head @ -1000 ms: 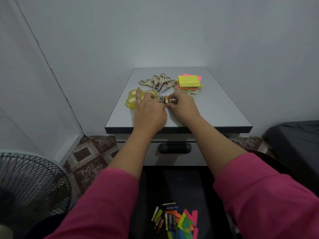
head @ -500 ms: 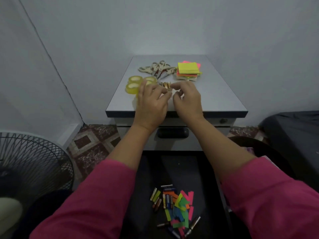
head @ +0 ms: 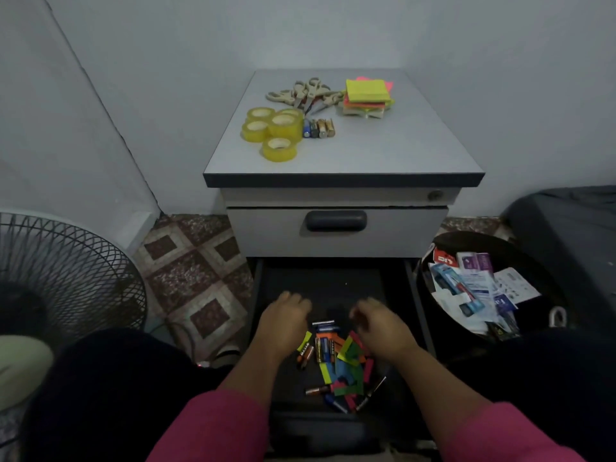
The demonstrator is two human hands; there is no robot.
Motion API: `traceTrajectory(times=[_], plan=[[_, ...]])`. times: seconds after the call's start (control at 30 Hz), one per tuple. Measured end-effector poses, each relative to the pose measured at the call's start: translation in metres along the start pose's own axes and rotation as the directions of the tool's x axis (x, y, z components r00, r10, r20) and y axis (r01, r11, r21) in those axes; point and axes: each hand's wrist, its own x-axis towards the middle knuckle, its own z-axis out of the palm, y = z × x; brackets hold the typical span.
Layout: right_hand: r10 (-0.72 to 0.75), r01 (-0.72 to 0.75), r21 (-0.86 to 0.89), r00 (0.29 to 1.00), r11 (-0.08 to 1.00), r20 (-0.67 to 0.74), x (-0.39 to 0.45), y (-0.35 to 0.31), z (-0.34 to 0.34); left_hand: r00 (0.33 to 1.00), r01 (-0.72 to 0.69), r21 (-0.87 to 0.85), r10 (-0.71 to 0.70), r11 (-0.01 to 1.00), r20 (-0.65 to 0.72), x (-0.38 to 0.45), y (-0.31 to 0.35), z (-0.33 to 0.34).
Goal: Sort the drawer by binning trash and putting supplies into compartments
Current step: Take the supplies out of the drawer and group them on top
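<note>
Grey walls, patterned tile floor, fan

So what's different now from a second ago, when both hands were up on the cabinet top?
Both hands let go of the batteries on the cabinet top and came down into the open drawer. The left hand and right hand now hover over the loose batteries and paper strips, holding nothing. Tape rolls, scissors and sticky notes stayed put.

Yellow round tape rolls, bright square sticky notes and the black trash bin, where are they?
Yellow round tape rolls (head: 279, 149): head view, top of the nearest roll.
Bright square sticky notes (head: 366, 90): head view, top yellow sheet.
Black trash bin (head: 500, 240): head view, far rim.
</note>
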Motion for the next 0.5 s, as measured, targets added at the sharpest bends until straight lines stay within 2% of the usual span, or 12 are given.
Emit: traceTrajectory(times=[0.1,0.27,0.37,0.5], plan=[[0.042,-0.025,-0.095,0.983,0.995,0.178,0.001,0.009,0.014,0.957,0.171,0.005,-0.167,0.985,0.236,-0.008,-0.006,0.018],[0.024,0.007,-0.128,0.971,0.992,0.238,0.005,-0.009,0.037,0.856,0.439,-0.152,-0.36,0.886,0.371,-0.012,-0.005,0.028],[-0.005,0.037,-0.136,0.972,0.99,0.234,0.005,-0.018,0.055,0.817,0.461,-0.176,-0.338,0.87,0.468,-0.011,0.0,0.03],[-0.102,0.164,-0.215,0.956,0.963,0.274,0.006,-0.024,0.067,0.807,0.419,-0.141,-0.297,0.897,0.51,-0.012,0.004,0.03]])
